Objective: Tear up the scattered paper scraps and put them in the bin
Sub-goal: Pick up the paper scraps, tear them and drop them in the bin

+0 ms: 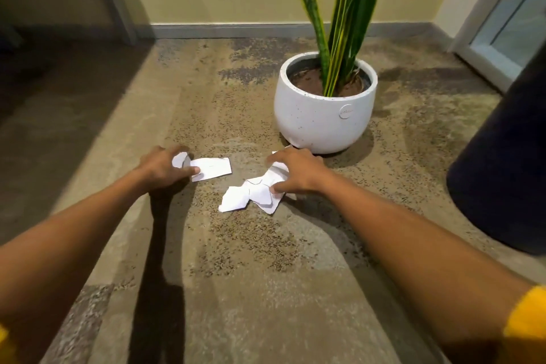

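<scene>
Paper scraps being gathered from the floor; none seen binned yet.

A flat scrap (pixel 211 168) is pinched by the left hand (pixel 164 167), fingers curled round its end. The crumpled scraps (pixel 255 193) are clawed at by the right hand (pixel 295 170), just before the white plant pot (pixel 323 115). A dark bin-like container (pixel 502 180) stands at the floor's right edge. Tearing and binning are judged outstanding.

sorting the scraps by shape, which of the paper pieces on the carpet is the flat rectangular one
The flat rectangular piece is under the left hand, which pinches its end. The scraps under the right hand are crumpled and jagged.
</scene>
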The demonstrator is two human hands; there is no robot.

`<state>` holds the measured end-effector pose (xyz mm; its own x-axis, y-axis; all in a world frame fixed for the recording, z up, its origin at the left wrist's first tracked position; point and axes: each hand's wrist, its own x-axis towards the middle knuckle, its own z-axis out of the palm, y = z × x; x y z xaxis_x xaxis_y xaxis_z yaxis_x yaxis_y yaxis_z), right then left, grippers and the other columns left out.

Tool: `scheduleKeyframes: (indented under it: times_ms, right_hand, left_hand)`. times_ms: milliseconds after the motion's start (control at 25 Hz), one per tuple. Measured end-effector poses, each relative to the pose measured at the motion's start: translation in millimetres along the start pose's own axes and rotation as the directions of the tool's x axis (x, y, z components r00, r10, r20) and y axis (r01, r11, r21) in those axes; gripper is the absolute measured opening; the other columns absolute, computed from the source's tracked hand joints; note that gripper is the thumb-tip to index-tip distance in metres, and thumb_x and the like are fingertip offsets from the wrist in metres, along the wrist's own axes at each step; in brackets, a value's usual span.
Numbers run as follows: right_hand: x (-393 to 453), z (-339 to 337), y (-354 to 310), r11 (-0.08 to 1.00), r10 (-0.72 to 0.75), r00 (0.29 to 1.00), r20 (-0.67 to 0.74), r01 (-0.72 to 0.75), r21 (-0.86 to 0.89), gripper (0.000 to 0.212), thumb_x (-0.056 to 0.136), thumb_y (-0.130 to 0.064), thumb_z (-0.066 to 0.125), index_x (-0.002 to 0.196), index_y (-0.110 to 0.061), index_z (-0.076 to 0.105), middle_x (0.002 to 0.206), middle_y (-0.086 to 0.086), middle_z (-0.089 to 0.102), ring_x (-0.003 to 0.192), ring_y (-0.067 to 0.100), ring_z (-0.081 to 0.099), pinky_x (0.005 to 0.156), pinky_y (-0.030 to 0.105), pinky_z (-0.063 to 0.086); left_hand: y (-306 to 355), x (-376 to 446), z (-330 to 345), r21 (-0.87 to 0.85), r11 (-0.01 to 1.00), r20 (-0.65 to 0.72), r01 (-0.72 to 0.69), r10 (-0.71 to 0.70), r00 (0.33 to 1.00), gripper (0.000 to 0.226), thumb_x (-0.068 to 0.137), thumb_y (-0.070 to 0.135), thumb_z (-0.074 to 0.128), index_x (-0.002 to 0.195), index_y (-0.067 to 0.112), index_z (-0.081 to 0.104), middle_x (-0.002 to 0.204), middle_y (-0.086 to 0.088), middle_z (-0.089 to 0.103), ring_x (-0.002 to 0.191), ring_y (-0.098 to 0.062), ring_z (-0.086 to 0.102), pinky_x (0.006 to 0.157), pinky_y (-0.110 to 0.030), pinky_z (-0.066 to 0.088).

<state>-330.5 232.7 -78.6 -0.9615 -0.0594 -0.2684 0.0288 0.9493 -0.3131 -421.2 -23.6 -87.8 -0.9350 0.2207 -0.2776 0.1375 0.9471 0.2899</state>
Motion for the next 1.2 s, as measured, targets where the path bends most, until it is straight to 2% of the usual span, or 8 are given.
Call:
scheduleKeyframes:
  times_ms: [160,320,480,680,760,880,1000,1200]
  right_hand:
    - [8.7,13.3,3.1,0.994,0.068,0.986,0.155,-0.053,-0.1,0.094,0.076,-0.055,0.069,0.151,-0.037,0.016,0.163,0.003,0.004,0.148,0.036,0.008,0.114,0.061,0.015]
    - [-0.5,13.6,3.5,0.988,0.024,0.998,0.064,-0.014,-0.155,0.07,0.076,-0.051,0.071,0.137,-0.03,0.045,0.147,0.008,0.036,0.131,0.034,0.035,0.105,0.048,0.035]
    - [-30.0,21.6,9.6,0.998,0.033,0.998,-0.059,-0.03,0.052,0.043,0.076,-0.022,0.077,0.115,-0.023,0.059,0.124,0.006,0.054,0.114,0.025,0.048,0.088,0.034,0.04]
    - [-76.7,23.1,30.5,0.94,0.171,0.978,-0.116,-0.127,0.317,0.031,0.077,-0.009,0.07,0.105,-0.018,0.062,0.112,0.008,0.065,0.094,0.023,0.058,0.071,0.026,0.04]
    - [-97.8,13.6,36.2,0.869,0.258,0.951,-0.169,-0.153,0.47,0.035,0.075,-0.009,0.073,0.107,-0.018,0.063,0.109,0.005,0.066,0.09,0.02,0.059,0.071,0.025,0.043]
    - [-130.1,-16.8,40.2,0.775,0.346,0.891,-0.293,-0.096,0.624,0.042,0.077,-0.012,0.075,0.115,-0.018,0.062,0.113,0.003,0.063,0.093,0.019,0.06,0.077,0.029,0.049]
    - [-159.9,-62.6,43.4,0.737,0.386,0.808,-0.444,0.019,0.676,0.045,0.078,-0.013,0.073,0.12,-0.02,0.059,0.116,0.004,0.062,0.098,0.028,0.063,0.079,0.045,0.056]
    - [-216.7,-146.5,54.8,0.808,0.414,0.508,-0.756,0.177,0.561,0.04,0.078,-0.017,0.07,0.116,-0.025,0.061,0.116,-0.002,0.065,0.109,0.027,0.059,0.088,0.051,0.052]
  left_hand:
    - [12.0,4.2,8.8,0.046,0.996,0.014,-0.083,0.082,0.997,0.067,0.074,0.05,0.071,0.132,0.023,0.052,0.127,-0.023,0.053,0.118,-0.037,0.045,0.093,-0.036,0.039]
    - [35.1,0.3,9.0,0.096,0.986,0.038,-0.139,0.136,0.99,0.054,0.074,0.036,0.076,0.12,0.011,0.061,0.112,-0.018,0.064,0.099,-0.031,0.055,0.067,-0.029,0.037]
    - [52.8,-14.3,7.9,0.114,0.976,0.081,-0.186,0.178,0.981,0.037,0.076,0.026,0.076,0.105,0.005,0.069,0.084,-0.008,0.06,0.075,-0.022,0.05,0.049,-0.023,0.027]
    - [78.4,-30.0,-14.1,-0.087,0.964,0.104,-0.25,0.259,0.96,0.017,0.077,0.011,0.076,0.086,-0.002,0.069,0.07,-0.009,0.065,0.05,-0.011,0.059,0.039,-0.01,0.043]
    - [98.7,-39.7,-25.0,-0.204,0.939,0.088,-0.276,0.298,0.951,0.011,0.083,0.012,0.069,0.083,0.002,0.066,0.068,-0.01,0.065,0.045,-0.008,0.061,0.043,-0.012,0.049]
    - [139.5,-62.5,-43.9,-0.371,0.883,0.07,-0.288,0.336,0.939,0.015,0.095,0.02,0.053,0.091,0.007,0.06,0.073,-0.008,0.061,0.057,-0.015,0.062,0.047,-0.02,0.053]
    - [189.4,-89.1,-63.6,-0.494,0.792,-0.01,-0.358,0.407,0.913,0.022,0.098,0.021,0.046,0.097,0.004,0.061,0.075,-0.009,0.056,0.061,-0.016,0.053,0.05,-0.022,0.049]
    - [296.5,-135.5,-91.8,-0.694,0.545,-0.174,-0.47,0.507,0.844,0.016,0.093,0.007,0.054,0.105,-0.002,0.061,0.063,-0.01,0.051,0.04,-0.007,0.05,0.045,-0.018,0.047]
